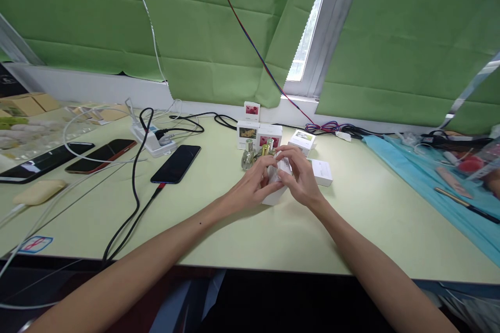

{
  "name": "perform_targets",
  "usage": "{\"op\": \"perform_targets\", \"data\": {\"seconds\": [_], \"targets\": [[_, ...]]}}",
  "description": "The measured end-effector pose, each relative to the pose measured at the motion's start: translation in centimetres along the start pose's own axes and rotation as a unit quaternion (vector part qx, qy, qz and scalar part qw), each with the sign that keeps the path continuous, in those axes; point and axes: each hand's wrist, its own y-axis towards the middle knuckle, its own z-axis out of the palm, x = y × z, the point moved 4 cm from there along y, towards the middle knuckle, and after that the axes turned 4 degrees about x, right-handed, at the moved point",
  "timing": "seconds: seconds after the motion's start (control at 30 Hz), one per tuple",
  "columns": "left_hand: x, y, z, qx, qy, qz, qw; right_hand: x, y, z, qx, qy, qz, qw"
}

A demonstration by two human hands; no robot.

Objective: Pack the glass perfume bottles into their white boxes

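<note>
Between left fingers (264, 163) and right fingers (290, 154), white box (275, 196)

bottles (247, 158): before boxes (247, 129) | phone (175, 164): left of bottles | sheet (410, 166): far right

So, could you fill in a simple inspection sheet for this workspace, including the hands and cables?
Surface: pale table, with a marked sticker at its near-left edge.
Things in use: white box between the hands; small bottles and other boxes close by.
Clutter: dark phones on the left; blue sheet with assorted items on the right.
Hands: left hand and right hand both on the white box.
Cables: a black cable reaches one phone; others trail nearby.
Surroundings: green curtains behind; bright window gap.
</note>
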Motion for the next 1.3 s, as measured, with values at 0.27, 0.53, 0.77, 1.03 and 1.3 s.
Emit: {"op": "perform_targets", "data": {"seconds": [0.27, 0.53, 0.77, 1.03, 1.3], "targets": [[0.7, -0.3, 0.0, -0.008, -0.02, -0.039, 0.999, -0.2, 0.0, 0.1, 0.006, 0.003, -0.003, 1.0], [0.6, -0.3, 0.0, -0.019, -0.037, -0.07, 0.997, 0.2, 0.0, 0.3, 0.015, -0.006, 0.013, 1.0], [0.7, -0.3, -0.1, -0.013, -0.023, -0.063, 0.998, 0.2, -0.1, 0.3, 0.017, -0.01, 0.02, 1.0], [0.1, -0.1, -0.4, -0.003, 0.007, -0.022, 1.0, 0.1, -0.1, 0.4, 0.017, 0.001, 0.027, 0.999], [-0.4, 0.0, -0.6, -0.007, 0.029, -0.01, 1.0, 0.2, -0.1, 0.5, 0.028, 0.004, 0.03, 0.999]]}}
